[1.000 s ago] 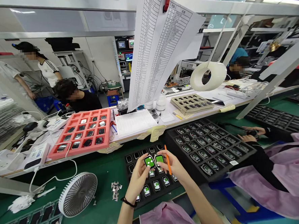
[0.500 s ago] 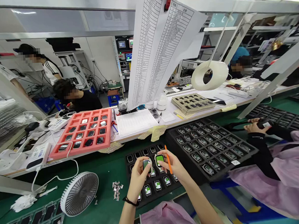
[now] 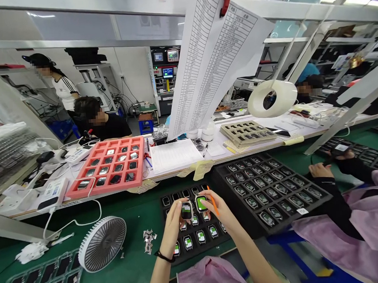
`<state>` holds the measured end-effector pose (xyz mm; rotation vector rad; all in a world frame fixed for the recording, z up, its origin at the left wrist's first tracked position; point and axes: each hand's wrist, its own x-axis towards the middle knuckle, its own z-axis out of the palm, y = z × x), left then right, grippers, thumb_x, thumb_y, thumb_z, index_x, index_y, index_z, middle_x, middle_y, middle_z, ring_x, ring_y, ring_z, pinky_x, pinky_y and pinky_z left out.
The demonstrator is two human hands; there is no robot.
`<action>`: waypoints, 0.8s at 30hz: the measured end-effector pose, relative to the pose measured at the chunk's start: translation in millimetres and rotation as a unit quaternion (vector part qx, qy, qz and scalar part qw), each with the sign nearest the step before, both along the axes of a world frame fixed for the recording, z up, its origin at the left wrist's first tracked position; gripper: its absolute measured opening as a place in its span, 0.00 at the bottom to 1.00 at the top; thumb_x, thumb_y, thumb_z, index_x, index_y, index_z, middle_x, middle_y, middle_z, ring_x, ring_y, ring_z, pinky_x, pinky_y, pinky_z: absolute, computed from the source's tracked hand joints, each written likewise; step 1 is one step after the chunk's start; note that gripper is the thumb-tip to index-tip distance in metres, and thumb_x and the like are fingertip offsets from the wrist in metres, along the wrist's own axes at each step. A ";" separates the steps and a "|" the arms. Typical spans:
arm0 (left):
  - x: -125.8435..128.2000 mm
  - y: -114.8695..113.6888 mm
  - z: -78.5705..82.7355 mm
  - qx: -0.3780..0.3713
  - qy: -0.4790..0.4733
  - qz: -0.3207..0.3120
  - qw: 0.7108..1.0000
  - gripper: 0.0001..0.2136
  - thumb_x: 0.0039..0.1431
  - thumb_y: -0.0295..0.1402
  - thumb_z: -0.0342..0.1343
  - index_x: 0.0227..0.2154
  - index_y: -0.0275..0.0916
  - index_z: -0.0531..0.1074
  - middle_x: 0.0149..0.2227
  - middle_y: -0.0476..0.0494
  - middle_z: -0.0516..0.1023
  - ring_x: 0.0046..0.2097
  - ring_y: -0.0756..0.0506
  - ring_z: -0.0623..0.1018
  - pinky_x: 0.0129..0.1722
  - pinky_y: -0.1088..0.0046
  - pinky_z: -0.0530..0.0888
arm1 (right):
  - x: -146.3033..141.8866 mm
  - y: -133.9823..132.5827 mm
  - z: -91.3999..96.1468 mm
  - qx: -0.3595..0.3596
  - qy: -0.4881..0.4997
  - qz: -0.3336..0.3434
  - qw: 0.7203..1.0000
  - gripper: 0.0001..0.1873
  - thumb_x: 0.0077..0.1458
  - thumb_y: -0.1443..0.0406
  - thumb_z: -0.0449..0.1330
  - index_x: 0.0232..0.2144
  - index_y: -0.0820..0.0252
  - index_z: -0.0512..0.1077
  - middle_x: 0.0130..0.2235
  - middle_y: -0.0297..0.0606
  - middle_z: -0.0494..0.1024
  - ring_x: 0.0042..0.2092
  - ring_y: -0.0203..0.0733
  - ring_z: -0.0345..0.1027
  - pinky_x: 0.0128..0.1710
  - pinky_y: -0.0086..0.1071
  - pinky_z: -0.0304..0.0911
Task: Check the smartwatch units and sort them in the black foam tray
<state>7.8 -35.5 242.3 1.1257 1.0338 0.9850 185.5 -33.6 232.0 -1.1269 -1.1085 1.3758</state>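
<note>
Above a black foam tray, both of my hands hold smartwatch bodies without straps. My left hand is closed around a smartwatch whose screen is mostly dark with a lighter band. In my right hand is another smartwatch with a green screen, the thumb on its face. An orange stick, pen-like, is tucked between the fingers of that same hand. Several more smartwatches sit in the tray's slots below, some showing green and white screens; my hands hide part of the rows.
Right of my tray, a stack of black trays holds many watches. A white fan and silvery scraps lie left. A pink foam tray stands on the shelf, papers hang above, and a co-worker's hands are at far right.
The left watch's screen has gone from partly green to mostly dark, and my left thumb has moved off its face. The co-worker's hands have separated. The view has shifted slightly.
</note>
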 end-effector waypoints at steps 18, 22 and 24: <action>5.3 1.4 -22.4 0.357 0.311 -0.021 0.881 0.24 0.47 0.20 0.58 0.48 0.44 0.67 0.48 0.42 0.71 0.51 0.40 0.72 0.50 0.57 0.72 | -16.3 -9.3 -0.7 0.031 -0.153 0.031 0.987 0.16 0.57 0.51 0.55 0.41 0.54 0.70 0.29 0.31 0.71 0.22 0.34 0.60 0.23 0.29 0.58; 1.7 0.3 -25.9 0.349 0.353 -0.033 0.867 0.24 0.44 0.19 0.58 0.47 0.42 0.68 0.48 0.41 0.72 0.49 0.38 0.73 0.46 0.56 0.73 | -20.0 -11.2 -7.1 0.032 -0.171 0.039 0.984 0.18 0.55 0.52 0.58 0.43 0.54 0.70 0.31 0.33 0.72 0.25 0.35 0.61 0.25 0.29 0.59; 0.1 -2.1 -22.6 0.345 0.361 -0.025 0.866 0.23 0.43 0.19 0.58 0.45 0.40 0.70 0.46 0.40 0.74 0.47 0.38 0.73 0.43 0.56 0.73 | -20.7 -10.5 -10.6 0.011 -0.133 0.054 0.990 0.20 0.53 0.51 0.60 0.44 0.54 0.71 0.31 0.33 0.73 0.22 0.34 0.60 0.22 0.29 0.58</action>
